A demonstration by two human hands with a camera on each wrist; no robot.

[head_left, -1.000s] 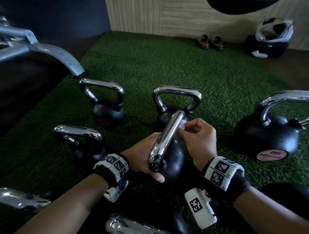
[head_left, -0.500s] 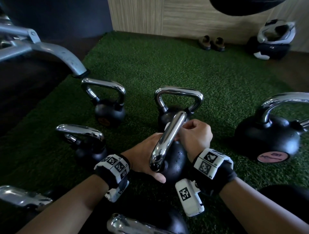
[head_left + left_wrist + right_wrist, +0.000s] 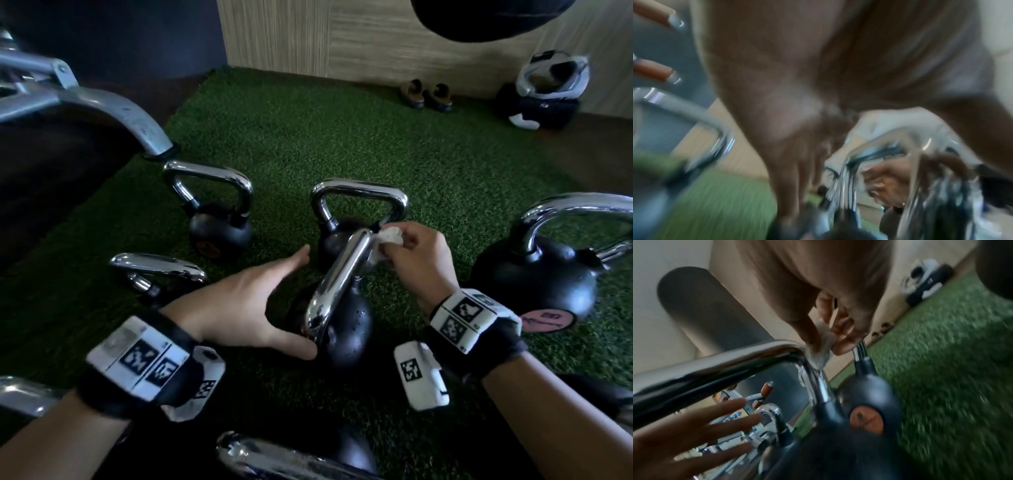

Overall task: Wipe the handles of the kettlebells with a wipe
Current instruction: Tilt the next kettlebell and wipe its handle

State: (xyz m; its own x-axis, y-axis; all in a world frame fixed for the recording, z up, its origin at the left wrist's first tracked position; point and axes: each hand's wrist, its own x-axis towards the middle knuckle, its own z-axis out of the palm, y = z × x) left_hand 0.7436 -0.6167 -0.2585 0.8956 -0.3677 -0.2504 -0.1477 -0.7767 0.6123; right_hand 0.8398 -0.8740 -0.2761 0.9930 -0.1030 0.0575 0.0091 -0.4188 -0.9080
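Note:
The centre kettlebell [image 3: 352, 329] is black with a chrome handle [image 3: 339, 281] and stands on green turf. My right hand [image 3: 397, 248] pinches a crumpled white wipe [image 3: 388, 238] against the far top corner of that handle. The right wrist view shows the wipe [image 3: 821, 352] pressed on the bend of the handle [image 3: 715, 365]. My left hand [image 3: 270, 301] is open to the left of the handle, fingers straight. Its thumb lies near the handle's near end, and I cannot tell whether it touches. The left wrist view is blurred, showing the palm [image 3: 797, 81] and chrome handle [image 3: 849, 170].
Several other kettlebells ring the centre one: back left [image 3: 221, 236], directly behind [image 3: 359, 192], a large one at right [image 3: 534, 277], left [image 3: 161, 270] and near bottom [image 3: 291, 459]. A grey bench leg [image 3: 113, 113] reaches in from the left. Shoes [image 3: 426, 94] and a bag [image 3: 548, 92] sit by the wall.
My left hand has come off the kettlebell's body and opened, fingers now straight. My right hand has moved the wipe up to the handle's far corner, where it now shows.

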